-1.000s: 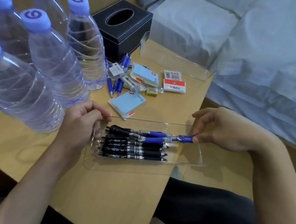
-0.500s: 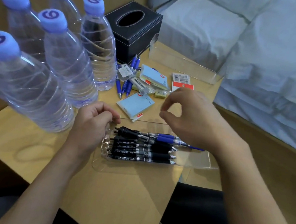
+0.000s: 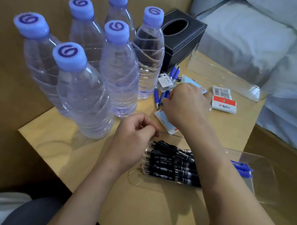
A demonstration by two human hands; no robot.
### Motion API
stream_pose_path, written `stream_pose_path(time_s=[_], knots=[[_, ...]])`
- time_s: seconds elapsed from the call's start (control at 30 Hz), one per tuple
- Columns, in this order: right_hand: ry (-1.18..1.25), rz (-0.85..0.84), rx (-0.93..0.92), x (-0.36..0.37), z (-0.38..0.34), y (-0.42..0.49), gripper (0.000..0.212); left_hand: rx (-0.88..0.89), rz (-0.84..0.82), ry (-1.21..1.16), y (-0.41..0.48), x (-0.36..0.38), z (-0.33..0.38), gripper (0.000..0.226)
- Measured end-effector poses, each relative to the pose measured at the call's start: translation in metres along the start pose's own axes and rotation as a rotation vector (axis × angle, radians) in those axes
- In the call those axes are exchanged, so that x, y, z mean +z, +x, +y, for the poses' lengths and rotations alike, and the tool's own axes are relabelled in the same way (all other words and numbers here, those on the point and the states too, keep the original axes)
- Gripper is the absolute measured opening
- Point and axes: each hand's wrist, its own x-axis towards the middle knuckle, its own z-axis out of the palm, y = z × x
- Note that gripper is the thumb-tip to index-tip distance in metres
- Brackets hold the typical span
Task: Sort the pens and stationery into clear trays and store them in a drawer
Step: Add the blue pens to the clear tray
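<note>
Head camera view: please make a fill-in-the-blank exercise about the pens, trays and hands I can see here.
1. The black pens lie in the near clear tray beside some ____ pens.
2. The far clear tray holds ____.
3. ____ water bottles stand on the table.
4. The right hand reaches over the loose ____ pens.

Missing words: blue; nothing; six; blue

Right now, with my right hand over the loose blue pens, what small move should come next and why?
Probably close the right hand on one loose blue pen by the bottles and carry it to the near tray: black pens and some blue ones already lie there.
</note>
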Motion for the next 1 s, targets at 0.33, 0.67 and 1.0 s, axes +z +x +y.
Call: stream_pose_path(time_s=[0.33,0.67,1.0], knots=[[-0.016,0.0,0.001,0.005,-0.007,-0.004,0.03,-0.003,0.008,0.029,-0.001,-0.002,0.0,0.019],[0.384,0.024,0.149,-0.023,0.012,-0.019,0.027,-0.001,-0.005,0.028,-0.001,-0.003,0.004,0.02],[0.59,-0.052,0.101,-0.053,0.064,-0.042,0.019,0.015,-0.017,0.011,-0.005,-0.003,0.005,0.026]])
